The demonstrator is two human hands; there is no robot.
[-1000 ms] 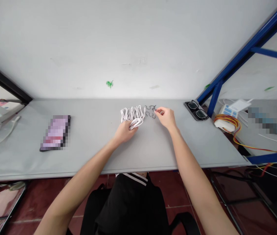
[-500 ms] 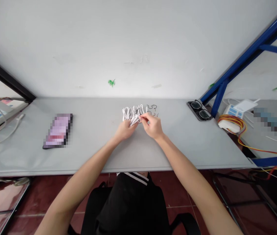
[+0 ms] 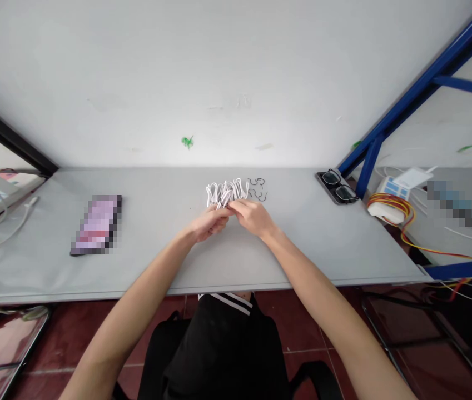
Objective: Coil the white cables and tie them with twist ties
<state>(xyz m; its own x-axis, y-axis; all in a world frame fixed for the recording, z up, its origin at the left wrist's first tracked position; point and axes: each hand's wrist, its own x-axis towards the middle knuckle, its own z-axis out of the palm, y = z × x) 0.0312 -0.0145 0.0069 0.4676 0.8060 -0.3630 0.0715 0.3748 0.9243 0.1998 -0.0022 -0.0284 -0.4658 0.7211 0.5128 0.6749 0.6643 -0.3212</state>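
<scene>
A bundle of coiled white cables (image 3: 226, 191) lies near the middle of the grey table (image 3: 156, 244), close to the back wall. My left hand (image 3: 206, 222) is closed around the lower end of one white coil. Touching it from the right, my right hand (image 3: 252, 215) pinches a thin black tie against that same coil. A few loose black wire ties (image 3: 257, 189) lie just right of the bundle.
A phone (image 3: 96, 225) lies flat on the table's left part. Black glasses (image 3: 337, 186) rest at the right back corner beside a blue frame post (image 3: 369, 158). Beyond it sit a power strip and coloured wires (image 3: 389, 206). Cables lie at far left.
My right hand left the loose black ties with one pinched in it and came left to meet my left hand at the white coil. My left hand lifted the coil slightly.
</scene>
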